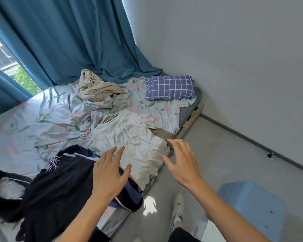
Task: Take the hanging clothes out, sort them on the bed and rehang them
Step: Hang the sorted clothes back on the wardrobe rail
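Overall, largest item: bed (24,123) with a pale floral sheet, extending ahead of and to the left of both hands. Teal curtain (59,41) hangs well beyond the hands, its hem pooling on the far side of the bed. Grey floor (217,163) lies under and to the right of the right hand.

Dark clothes pile (56,189): black and navy garments with white piping, under and to the left of the left hand, draped over the near bed edge. Hangers (51,159) with pale wire hooks poke out at the far side of this pile. White garments (129,140) lie crumpled just ahead of both hands, between them; a small dark tag shows near the lower hem, writing too small to read. A cream floral bundle (96,88) sits well ahead of the hands. Checked blue pillow (170,88) lies far ahead of the right hand. Blue stool (252,206) stands to the right of the right forearm. A white shoe (177,210) shows on the floor between the forearms.

Left hand (108,173): fingers spread and straight, resting over the seam where the dark pile meets the white garments, gripping nothing. Right hand (182,161): fingers spread, hovering at the right edge of the white garments, holding nothing; contact with the cloth cannot be told.
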{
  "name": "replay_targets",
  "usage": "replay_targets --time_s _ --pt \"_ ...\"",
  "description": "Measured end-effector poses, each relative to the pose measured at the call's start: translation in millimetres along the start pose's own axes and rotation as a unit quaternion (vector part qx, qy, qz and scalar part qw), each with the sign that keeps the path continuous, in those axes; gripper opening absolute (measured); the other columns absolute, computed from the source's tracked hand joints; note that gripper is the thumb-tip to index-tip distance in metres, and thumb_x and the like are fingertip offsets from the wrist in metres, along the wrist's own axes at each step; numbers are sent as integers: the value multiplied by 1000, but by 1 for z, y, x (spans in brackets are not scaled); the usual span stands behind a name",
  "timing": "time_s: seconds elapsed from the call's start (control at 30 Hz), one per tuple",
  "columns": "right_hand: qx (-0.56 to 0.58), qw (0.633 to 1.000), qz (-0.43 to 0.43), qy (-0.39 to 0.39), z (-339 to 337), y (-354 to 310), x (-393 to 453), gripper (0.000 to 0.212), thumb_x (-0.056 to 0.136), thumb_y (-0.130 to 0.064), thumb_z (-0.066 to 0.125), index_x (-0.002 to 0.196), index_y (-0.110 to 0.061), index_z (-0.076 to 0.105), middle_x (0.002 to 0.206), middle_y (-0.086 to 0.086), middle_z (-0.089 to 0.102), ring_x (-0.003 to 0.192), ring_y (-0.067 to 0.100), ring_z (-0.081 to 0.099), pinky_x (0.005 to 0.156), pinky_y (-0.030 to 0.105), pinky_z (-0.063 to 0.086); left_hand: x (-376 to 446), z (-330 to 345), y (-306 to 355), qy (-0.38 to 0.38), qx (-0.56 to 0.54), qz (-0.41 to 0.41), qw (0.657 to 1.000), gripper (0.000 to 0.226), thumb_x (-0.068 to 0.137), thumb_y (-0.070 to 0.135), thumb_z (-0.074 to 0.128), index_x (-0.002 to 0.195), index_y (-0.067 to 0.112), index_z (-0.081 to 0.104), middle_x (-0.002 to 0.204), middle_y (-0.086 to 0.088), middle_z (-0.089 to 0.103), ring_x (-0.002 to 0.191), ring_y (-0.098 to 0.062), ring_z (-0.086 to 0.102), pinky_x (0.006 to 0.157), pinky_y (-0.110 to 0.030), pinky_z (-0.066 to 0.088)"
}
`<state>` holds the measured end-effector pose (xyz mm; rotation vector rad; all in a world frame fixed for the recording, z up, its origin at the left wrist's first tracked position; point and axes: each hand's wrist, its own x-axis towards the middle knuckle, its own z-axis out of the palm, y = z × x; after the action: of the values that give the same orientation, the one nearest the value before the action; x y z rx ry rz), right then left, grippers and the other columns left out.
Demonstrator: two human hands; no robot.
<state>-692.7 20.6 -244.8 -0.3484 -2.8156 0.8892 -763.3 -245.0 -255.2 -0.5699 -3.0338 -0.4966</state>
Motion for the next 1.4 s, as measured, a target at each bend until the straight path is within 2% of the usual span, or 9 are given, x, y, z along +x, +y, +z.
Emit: replay_targets --time_s 0.13,0.4,0.5,0.63,0.87,1.0,1.17,1.3,1.4 --pt "17 998 -47 -41 3 17 75 57 96 -57 54 147 -35 43 141 -15 45 135 13 40 111 46 42 46 4 6 10 17 -64 998 70 94 66 41 157 33 43 154 1 49 142 -25 43 102 -49 47" --pt "10 982 -152 -112 19 17 207 58 98 -56 55 150 -32 43 141 -14 46 133 13 40 110 37 41 113 0 13 47 35 -183 981 70 94 64 43 157 32 43 153 3 49 144 -23 41 102 -47 46" --pt "10 975 -175 -140 39 6 243 58 97 -56 55 149 -32 43 142 -14 47 133 13 40 109 37 41 118 2 -6 58 44 -217 973 71 94 63 44 158 32 43 154 4 48 144 -21 40 103 -47 45" --pt "-22 960 -213 -180 73 -4 290 57 96 -58 53 146 -32 46 140 -14 48 130 14 43 105 38 44 139 25 -37 36 18 -267 963 72 92 63 41 158 33 43 153 6 48 144 -19 39 104 -45 45" --pt "-96 939 -232 -234 137 16 379 57 95 -62 49 145 -35 43 139 -14 46 127 15 44 102 38 45 215 92 -107 -12 4 -292 956 72 92 63 38 154 28 49 147 0 55 137 -22 47 99 -45 48" --pt "-107 938 -211 -254 204 37 442 57 95 -56 54 146 -32 45 142 -13 44 133 16 42 105 41 44 251 142 -151 -47 5 -301 953 69 92 59 40 152 26 52 144 -1 57 135 -23 50 97 -45 48" --pt "-102 923 -210 -307 329 84 509 61 95 -58 51 148 -28 44 148 -9 43 140 20 38 113 43 41 288 248 -194 -115 -1 -250 961 65 91 52 44 147 21 56 138 -2 62 128 -25 58 93 -44 49" --pt "-124 891 -221 -376 420 129 548 64 99 -54 54 154 -25 39 159 -4 37 149 20 29 120 39 33 324 332 -243 -130 -6 -279 951 72 96 60 34 157 23 43 148 2 54 135 -21 50 101 -42 46" --pt "-141 876 -241 -392 474 153 587 67 99 -52 56 156 -23 36 162 -2 35 150 23 27 119 40 33 368 373 -289 -120 -17 -307 944 78 96 65 30 160 21 36 152 0 49 139 -24 47 103 -44 47"
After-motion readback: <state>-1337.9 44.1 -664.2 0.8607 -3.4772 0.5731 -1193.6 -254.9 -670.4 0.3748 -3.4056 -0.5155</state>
